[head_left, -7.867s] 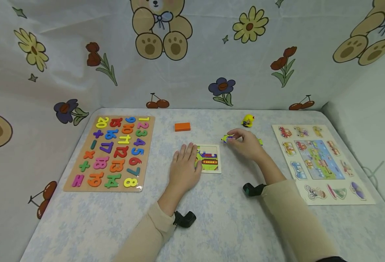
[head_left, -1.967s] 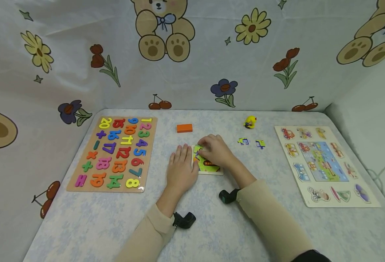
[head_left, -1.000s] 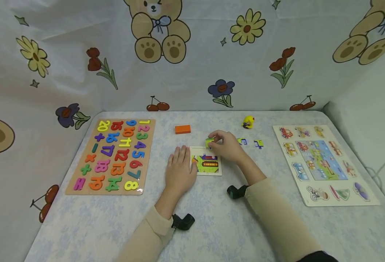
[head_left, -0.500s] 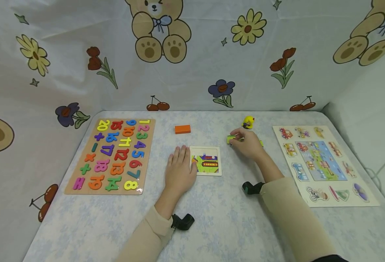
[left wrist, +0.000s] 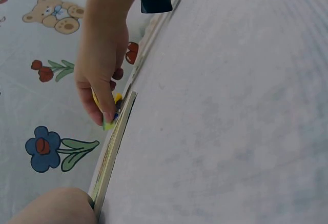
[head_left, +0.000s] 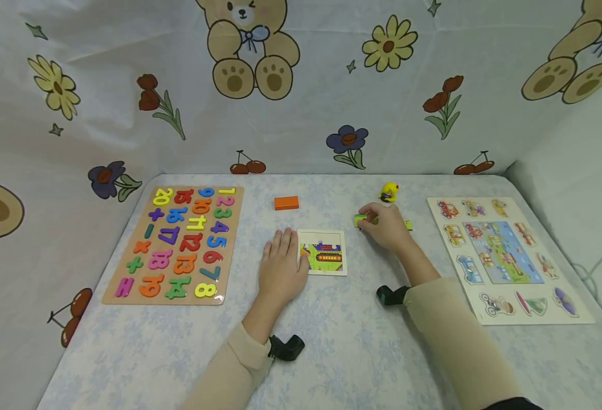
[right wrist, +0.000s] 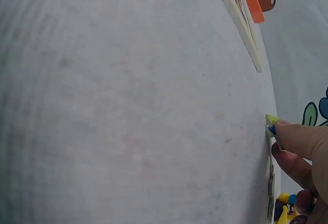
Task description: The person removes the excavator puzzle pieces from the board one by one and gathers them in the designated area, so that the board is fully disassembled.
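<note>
My left hand [head_left: 282, 267] lies flat with straight fingers on the left edge of a small framed jigsaw puzzle [head_left: 345, 256]. The lower part of its picture, a purple and green tracked vehicle, is assembled; the upper part shows bare cream backing. Right of the frame, my right hand [head_left: 383, 226] pinches a green puzzle piece [head_left: 359, 218] between thumb and finger, close over the table. In the right wrist view the puzzle piece [right wrist: 271, 120] shows a blue patch at the fingertips. Another green piece [head_left: 408, 225] peeks out right of the hand, mostly hidden.
A yellow duck figure [head_left: 388, 192] stands behind my right hand. An orange block [head_left: 286, 203] lies behind the frame. A number board [head_left: 144, 273] is at the left, and a larger picture puzzle board [head_left: 465, 302] at the right. Patterned cloth [head_left: 301, 131] hangs along the table's back edge.
Two seconds ago my right hand was over the frame; it has since moved right with the green piece, back to the loose pieces. My left hand has stayed on the frame.
</note>
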{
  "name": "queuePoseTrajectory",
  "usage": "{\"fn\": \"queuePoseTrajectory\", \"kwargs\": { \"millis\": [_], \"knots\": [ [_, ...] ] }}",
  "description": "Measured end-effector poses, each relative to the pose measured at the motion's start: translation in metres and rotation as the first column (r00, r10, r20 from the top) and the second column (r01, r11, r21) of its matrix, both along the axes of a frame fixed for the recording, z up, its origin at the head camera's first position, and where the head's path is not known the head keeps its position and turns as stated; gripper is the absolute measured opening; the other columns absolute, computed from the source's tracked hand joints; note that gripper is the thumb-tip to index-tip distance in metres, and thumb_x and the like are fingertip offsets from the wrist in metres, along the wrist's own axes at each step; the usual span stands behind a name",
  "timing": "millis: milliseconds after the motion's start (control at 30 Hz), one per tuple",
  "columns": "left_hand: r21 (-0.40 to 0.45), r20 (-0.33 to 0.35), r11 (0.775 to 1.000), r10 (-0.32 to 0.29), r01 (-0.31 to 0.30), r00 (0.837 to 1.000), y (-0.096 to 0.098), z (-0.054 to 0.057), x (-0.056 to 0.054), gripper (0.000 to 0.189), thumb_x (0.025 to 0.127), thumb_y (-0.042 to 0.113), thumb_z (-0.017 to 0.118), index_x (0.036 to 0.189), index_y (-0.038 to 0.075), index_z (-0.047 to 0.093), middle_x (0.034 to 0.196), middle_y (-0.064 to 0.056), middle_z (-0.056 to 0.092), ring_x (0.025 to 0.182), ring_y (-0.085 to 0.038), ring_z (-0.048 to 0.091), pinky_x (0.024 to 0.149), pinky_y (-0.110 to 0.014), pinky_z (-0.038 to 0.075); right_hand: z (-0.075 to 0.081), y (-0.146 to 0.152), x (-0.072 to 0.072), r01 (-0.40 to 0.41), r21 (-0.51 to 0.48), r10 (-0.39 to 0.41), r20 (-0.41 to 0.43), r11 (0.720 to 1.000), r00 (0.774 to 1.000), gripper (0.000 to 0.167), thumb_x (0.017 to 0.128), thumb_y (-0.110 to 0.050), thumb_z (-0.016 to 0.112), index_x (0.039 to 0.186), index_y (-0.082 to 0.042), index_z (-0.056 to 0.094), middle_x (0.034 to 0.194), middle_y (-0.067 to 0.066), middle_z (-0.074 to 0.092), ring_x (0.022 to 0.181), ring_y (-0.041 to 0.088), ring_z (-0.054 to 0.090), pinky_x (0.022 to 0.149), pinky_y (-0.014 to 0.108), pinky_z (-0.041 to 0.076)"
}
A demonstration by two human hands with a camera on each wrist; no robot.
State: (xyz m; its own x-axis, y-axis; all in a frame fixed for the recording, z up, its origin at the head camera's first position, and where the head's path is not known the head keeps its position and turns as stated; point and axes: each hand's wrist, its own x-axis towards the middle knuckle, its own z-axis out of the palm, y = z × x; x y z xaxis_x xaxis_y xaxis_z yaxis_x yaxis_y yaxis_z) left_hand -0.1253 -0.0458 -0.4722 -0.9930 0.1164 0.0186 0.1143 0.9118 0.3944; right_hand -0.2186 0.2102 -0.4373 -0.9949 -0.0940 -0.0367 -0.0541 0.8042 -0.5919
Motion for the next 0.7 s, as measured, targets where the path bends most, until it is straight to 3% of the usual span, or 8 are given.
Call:
{"fn": "queuePoseTrajectory", "kwargs": {
  "millis": [100,300,700],
  "knots": [
    [-0.005,0.003,1.0,-0.001,0.001,1.0,0.0,0.0,-0.0001,0.066,0.103,0.043,0.031,0.159,0.009,0.02,0.167,-0.005,0.016,0.156,-0.025,0.007,0.127,-0.045,0.005,0.0001,-0.0006,0.0001,0.0,0.061,0.001,-0.009,0.998,1.0,0.027,0.094,-0.028,0.069,0.117,-0.014,0.066,0.099,0.006,0.062,0.102,0.028,0.041,0.081,0.039,0.037],
    [0.001,-0.004,1.0,-0.001,0.001,1.0,0.0002,0.0001,-0.0002,0.065,0.104,0.043,0.031,0.158,0.009,0.022,0.167,-0.006,0.017,0.156,-0.025,0.007,0.127,-0.046,0.006,0.0018,-0.0017,0.0011,-0.023,0.162,0.031,-0.051,0.987,0.998,0.03,0.094,-0.029,0.069,0.118,-0.012,0.069,0.103,0.008,0.064,0.102,0.031,0.042,0.082,0.043,0.04],
    [0.005,-0.004,1.0,-0.001,0.001,1.0,-0.0001,0.0001,0.0,0.065,0.104,0.042,0.031,0.159,0.009,0.022,0.167,-0.006,0.017,0.156,-0.025,0.007,0.127,-0.046,0.006,0.0026,-0.004,0.0031,-0.042,0.226,0.057,-0.062,0.973,0.996,0.032,0.096,-0.029,0.066,0.123,-0.012,0.069,0.11,0.01,0.063,0.109,0.033,0.043,0.089,0.048,0.041]
  ]
}}
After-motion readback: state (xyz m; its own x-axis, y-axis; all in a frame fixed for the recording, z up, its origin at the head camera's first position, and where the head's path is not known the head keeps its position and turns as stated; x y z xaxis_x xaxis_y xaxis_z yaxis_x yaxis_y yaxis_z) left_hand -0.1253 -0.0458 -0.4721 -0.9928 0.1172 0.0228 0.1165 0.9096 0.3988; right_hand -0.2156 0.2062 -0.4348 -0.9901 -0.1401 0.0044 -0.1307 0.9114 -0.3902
